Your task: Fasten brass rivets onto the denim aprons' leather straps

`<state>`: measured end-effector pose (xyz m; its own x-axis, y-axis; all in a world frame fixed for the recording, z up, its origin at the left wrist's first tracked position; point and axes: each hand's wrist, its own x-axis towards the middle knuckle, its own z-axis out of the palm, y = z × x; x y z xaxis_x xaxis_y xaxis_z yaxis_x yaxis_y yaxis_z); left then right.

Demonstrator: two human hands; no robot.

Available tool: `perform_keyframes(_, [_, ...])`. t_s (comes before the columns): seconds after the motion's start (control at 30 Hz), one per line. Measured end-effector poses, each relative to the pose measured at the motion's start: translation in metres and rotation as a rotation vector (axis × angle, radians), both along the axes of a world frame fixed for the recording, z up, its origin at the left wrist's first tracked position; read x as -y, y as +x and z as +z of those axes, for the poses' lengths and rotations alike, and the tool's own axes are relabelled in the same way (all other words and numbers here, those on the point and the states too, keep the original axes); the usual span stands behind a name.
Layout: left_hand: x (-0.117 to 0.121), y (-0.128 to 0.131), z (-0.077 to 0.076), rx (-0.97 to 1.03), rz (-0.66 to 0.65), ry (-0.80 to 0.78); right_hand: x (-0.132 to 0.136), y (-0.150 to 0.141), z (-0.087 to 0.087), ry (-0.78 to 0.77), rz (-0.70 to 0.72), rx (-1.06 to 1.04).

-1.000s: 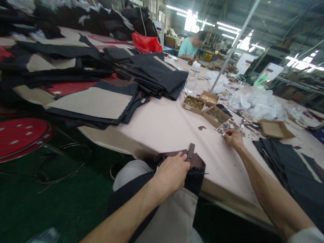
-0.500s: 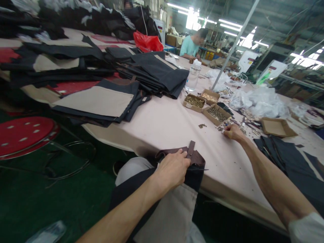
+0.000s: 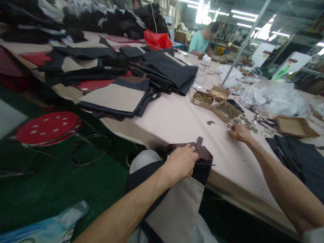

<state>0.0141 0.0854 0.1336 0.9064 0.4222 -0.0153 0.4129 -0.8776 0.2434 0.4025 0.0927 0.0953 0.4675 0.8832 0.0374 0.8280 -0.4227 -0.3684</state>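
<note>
My left hand (image 3: 181, 162) grips the dark brown top edge of a fabric bag (image 3: 199, 156) at the table's near edge, beside a short brown strap (image 3: 199, 144) that sticks up. The bag's beige and black body hangs over my lap. My right hand (image 3: 239, 132) reaches out across the pink table (image 3: 177, 121), fingers curled in a pinch over loose small metal pieces (image 3: 249, 127). What the pinch holds is too small to see. Three open cardboard boxes of brass-coloured hardware (image 3: 202, 99) stand just beyond that hand.
Stacks of black and beige fabric panels (image 3: 118, 98) cover the table's left. A clear water bottle (image 3: 201, 72), crumpled plastic bags (image 3: 275, 99), an empty cardboard tray (image 3: 293, 125) and dark fabric pieces (image 3: 301, 160) lie right. A red stool (image 3: 48, 126) stands left. Another person (image 3: 202, 42) works at the far end.
My right hand has shifted slightly among the loose metal pieces. The view has swung left and down. My left hand keeps its grip on the bag.
</note>
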Motion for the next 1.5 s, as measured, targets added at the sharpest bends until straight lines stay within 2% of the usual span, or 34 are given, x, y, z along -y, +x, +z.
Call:
perform_keyframes(0.1, [0.002, 0.0, 0.002, -0.008, -0.008, -0.008, 0.013, -0.049, 0.003, -0.033, 0.274, -0.052])
perform_keyframes(0.2, [0.002, 0.0, 0.0, -0.015, -0.017, 0.002, 0.028, -0.109, 0.01, -0.033, 0.56, -0.208])
perform_keyframes(0.3, [0.001, 0.001, -0.002, -0.023, -0.011, 0.017, 0.035, -0.153, 0.014, -0.081, 0.699, -0.298])
perform_keyframes(0.37, [0.001, 0.001, -0.003, -0.023, -0.013, 0.017, 0.036, -0.166, 0.014, -0.095, 0.73, -0.33])
perform_keyframes(0.77, [0.001, -0.002, -0.007, -0.015, -0.003, 0.007, 0.026, -0.167, 0.006, -0.127, 0.642, -0.459])
perform_keyframes(0.97, [0.0, -0.003, -0.011, -0.005, -0.008, 0.007, 0.01, -0.157, -0.001, -0.217, 0.566, -0.544])
perform_keyframes(1.17, [0.0, -0.004, -0.011, -0.005, -0.004, 0.005, -0.005, -0.154, 0.005, -0.355, 0.533, -0.702])
perform_keyframes(1.4, [0.001, -0.002, -0.014, 0.018, -0.016, 0.025, -0.014, -0.16, 0.011, -0.415, 0.527, -0.627])
perform_keyframes(1.5, [0.002, 0.0, -0.012, 0.003, -0.014, 0.032, -0.02, -0.163, 0.014, -0.466, 0.475, -0.587])
